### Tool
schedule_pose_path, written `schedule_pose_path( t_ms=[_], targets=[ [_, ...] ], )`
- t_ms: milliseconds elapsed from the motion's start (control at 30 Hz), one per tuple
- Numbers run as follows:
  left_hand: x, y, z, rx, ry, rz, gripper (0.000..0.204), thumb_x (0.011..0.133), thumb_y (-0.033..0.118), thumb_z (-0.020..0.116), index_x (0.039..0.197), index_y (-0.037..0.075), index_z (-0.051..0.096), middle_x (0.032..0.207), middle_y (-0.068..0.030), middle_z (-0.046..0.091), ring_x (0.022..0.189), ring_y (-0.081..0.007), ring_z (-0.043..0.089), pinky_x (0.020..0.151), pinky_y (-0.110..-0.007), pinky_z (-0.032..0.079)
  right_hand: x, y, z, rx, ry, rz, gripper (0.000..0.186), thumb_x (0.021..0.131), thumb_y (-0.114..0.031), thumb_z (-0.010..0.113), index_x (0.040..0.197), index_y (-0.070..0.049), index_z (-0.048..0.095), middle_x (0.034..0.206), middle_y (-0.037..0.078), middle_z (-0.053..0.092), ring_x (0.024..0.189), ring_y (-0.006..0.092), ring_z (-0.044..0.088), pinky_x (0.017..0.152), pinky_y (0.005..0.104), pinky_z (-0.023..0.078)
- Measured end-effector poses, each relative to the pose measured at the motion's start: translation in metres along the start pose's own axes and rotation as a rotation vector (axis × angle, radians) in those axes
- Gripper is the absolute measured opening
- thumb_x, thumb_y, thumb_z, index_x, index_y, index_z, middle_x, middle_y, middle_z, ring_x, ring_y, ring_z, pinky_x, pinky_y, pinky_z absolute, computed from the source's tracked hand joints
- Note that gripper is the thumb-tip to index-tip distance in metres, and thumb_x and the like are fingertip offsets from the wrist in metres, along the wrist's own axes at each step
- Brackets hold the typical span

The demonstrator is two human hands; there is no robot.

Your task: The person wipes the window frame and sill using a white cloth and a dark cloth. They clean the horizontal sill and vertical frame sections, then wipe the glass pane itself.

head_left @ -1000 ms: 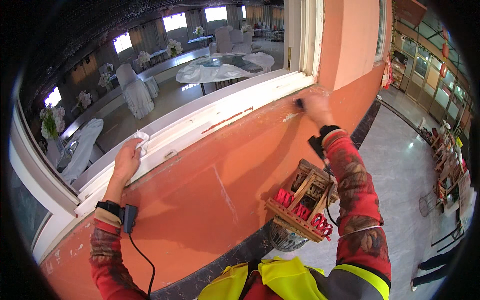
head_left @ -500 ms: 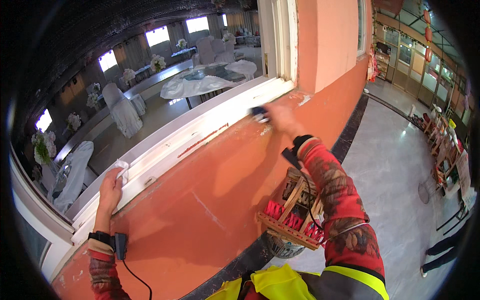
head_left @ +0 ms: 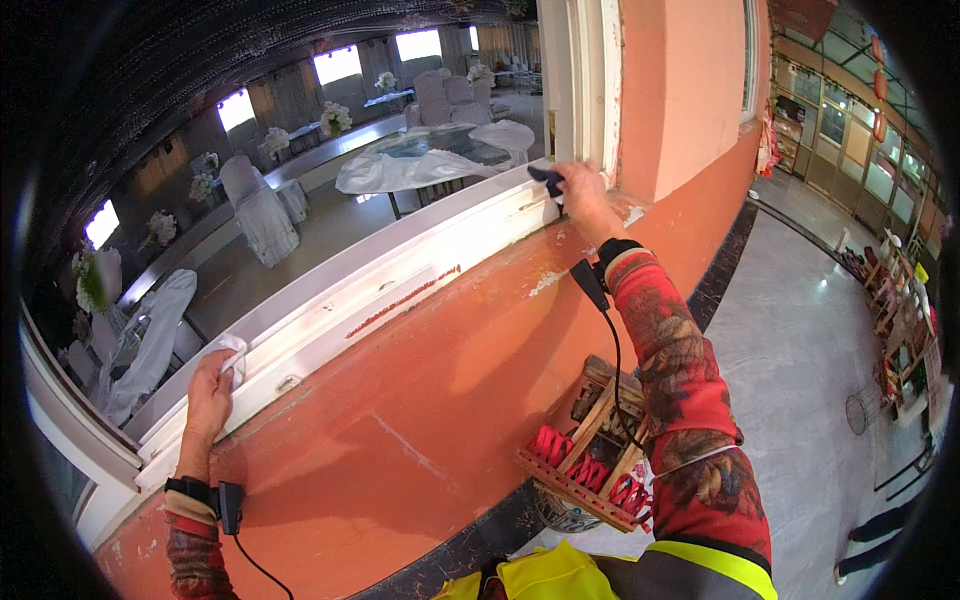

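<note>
A white window frame (head_left: 430,250) with a long sill track and a reddish-brown streak runs diagonally across an orange wall (head_left: 370,440). My left hand (head_left: 210,395) is closed on a crumpled white cloth (head_left: 235,360) resting on the sill's left part. My right hand (head_left: 585,205) grips a small dark object (head_left: 545,180), possibly a cloth or tool, against the right end of the track, beside the upright frame.
Below my right arm, a wooden rack (head_left: 530,460) with red coils sits on a bucket (head_left: 568,512) by the wall. Beyond the window are draped tables (head_left: 400,175) and chairs (head_left: 260,225). Stacked wooden items line the hallway's right; a person's legs (head_left: 875,535) show lower right.
My right hand has moved from the orange wall below the sill up and forward onto the track's right end with the dark object. My left hand still holds the cloth; the view has shifted slightly.
</note>
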State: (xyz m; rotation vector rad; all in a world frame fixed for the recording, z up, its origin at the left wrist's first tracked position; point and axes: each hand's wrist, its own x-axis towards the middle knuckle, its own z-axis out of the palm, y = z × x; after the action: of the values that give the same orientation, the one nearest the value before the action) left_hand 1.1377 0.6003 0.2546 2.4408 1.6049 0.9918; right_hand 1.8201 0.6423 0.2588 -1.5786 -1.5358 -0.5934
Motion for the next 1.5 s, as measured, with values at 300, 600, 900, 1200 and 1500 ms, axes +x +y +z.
schedule_pose_path(
  t_ms=[300, 600, 900, 1200, 1500],
  targets=[
    [-0.004, 0.01, -0.006, 0.063, -0.028, 0.019, 0.033, 0.089, -0.005, 0.055, 0.12, 0.001, 0.062, 0.116, -0.019, 0.063, 0.112, -0.0366, 0.06, 0.1, -0.036, 0.045, -0.035, -0.138, 0.02, 0.52, -0.343, -0.561, 0.046, 0.075, 0.01, 0.064, 0.117, -0.009, 0.069, 0.114, 0.015, 0.067, 0.112, 0.0394, 0.057, 0.102, 0.0473, 0.046],
    [-0.004, 0.0, -0.003, -0.05, -0.004, 0.004, 0.031, 0.089, -0.006, 0.054, 0.119, -0.001, 0.062, 0.117, -0.0187, 0.063, 0.113, -0.0346, 0.06, 0.102, -0.035, 0.043, -0.03, -0.052, -0.001, 0.524, -0.226, -0.339, 0.048, 0.065, 0.018, 0.064, 0.102, -0.012, 0.058, 0.108, 0.009, 0.062, 0.108, 0.0303, 0.061, 0.095, 0.04, 0.05],
    [-0.004, 0.014, -0.006, 0.006, -0.005, 0.024, 0.032, 0.088, -0.004, 0.056, 0.119, 0.001, 0.063, 0.117, -0.0199, 0.064, 0.114, -0.0372, 0.06, 0.1, -0.037, 0.045, 0.029, 0.03, -0.016, 0.051, -0.126, -0.11, 0.023, 0.08, 0.004, 0.067, 0.102, -0.002, 0.07, 0.091, 0.02, 0.069, 0.09, 0.0384, 0.067, 0.08, 0.046, 0.054],
    [-0.005, 0.017, -0.006, 0.069, 0.02, 0.066, 0.032, 0.088, -0.003, 0.057, 0.119, 0.002, 0.064, 0.119, -0.0208, 0.064, 0.115, -0.0405, 0.06, 0.099, -0.041, 0.047, 0.038, -0.09, 0.027, -0.193, -0.639, -0.532, 0.016, 0.079, -0.014, 0.072, 0.093, -0.007, 0.077, 0.098, 0.02, 0.072, 0.096, 0.0395, 0.068, 0.087, 0.0475, 0.055],
    [-0.007, 0.029, -0.003, 0.084, 0.055, 0.075, 0.032, 0.089, -0.001, 0.057, 0.119, 0.003, 0.065, 0.12, -0.0212, 0.065, 0.114, -0.0408, 0.061, 0.098, -0.043, 0.048, -0.027, -0.293, 0.047, 0.6, -0.566, -0.621, 0.022, 0.088, -0.012, 0.069, 0.11, -0.005, 0.071, 0.101, 0.02, 0.071, 0.095, 0.0403, 0.067, 0.085, 0.047, 0.053]
  ],
)
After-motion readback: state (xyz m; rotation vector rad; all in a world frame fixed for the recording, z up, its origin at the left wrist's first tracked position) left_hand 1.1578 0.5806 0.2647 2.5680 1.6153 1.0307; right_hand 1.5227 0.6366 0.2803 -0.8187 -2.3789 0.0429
